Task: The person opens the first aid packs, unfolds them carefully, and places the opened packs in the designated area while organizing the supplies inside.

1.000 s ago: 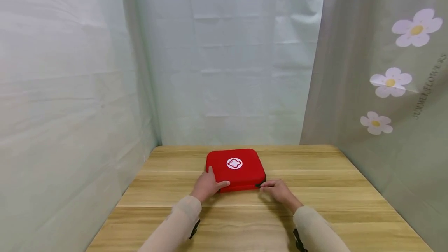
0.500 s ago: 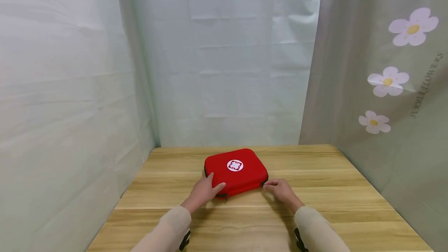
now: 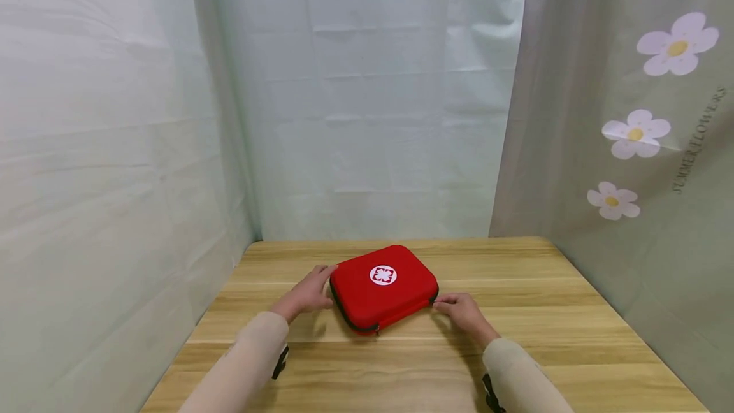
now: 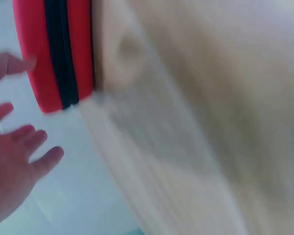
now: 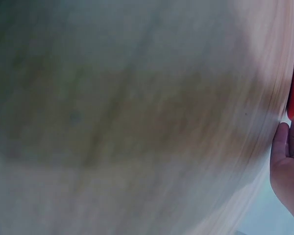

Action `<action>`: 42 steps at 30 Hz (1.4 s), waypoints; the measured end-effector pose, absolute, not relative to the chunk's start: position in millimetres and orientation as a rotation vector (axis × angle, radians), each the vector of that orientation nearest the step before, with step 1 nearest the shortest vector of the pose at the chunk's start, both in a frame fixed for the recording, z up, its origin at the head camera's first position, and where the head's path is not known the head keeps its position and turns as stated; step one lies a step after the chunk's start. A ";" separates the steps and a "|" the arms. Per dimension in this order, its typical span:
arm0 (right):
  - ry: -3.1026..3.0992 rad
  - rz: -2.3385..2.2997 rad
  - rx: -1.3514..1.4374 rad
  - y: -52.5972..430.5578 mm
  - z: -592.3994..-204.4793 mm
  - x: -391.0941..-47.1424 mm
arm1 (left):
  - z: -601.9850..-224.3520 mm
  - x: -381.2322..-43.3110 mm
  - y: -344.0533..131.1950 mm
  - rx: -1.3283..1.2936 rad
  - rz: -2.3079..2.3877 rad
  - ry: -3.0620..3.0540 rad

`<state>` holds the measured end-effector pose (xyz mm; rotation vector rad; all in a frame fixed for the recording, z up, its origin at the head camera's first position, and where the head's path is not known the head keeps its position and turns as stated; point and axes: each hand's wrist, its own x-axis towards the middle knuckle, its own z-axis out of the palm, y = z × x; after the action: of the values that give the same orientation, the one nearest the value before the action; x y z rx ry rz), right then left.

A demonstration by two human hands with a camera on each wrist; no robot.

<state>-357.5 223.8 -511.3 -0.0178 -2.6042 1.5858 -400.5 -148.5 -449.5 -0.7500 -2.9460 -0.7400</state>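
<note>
A red zippered case with a white round emblem lies flat on the wooden table, turned at an angle. My left hand is at its left corner with the fingers spread. In the left wrist view one fingertip of the left hand overlaps the red side by the black zipper band; whether it touches is unclear. At the right front corner my right hand pinches the zipper pull, which the fingertips mostly hide. Another zipper pull hangs at the near corner. The right wrist view shows the right hand beside the case's edge.
The wooden table spreads around the case. Pale curtains enclose the back and both sides. White flowers are printed on the right curtain.
The case has turned, its left end swinging toward me. My left hand has come off its top front edge and moved left. The right hand has stayed at the right corner, shifting slightly right.
</note>
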 end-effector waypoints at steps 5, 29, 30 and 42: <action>-2.612 1.587 -0.038 223.8 -511.8 -356.0 | -443.6 -421.6 -150.1 -0.821 -0.797 -3.126; -2.506 1.675 -0.057 225.7 -506.4 -369.7 | -454.6 -392.2 -130.7 -0.697 -0.909 -3.022; -2.502 1.674 -0.056 226.0 -506.7 -370.5 | -456.0 -390.0 -129.1 -0.694 -0.900 -3.015; -2.477 1.732 -0.021 221.9 -497.3 -370.0 | -470.5 -367.6 -92.8 -0.589 -0.746 -2.874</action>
<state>-370.0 221.9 -497.3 -0.0207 -2.4773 1.7320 -367.6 -92.8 -470.5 -0.5893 -2.8739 -0.7463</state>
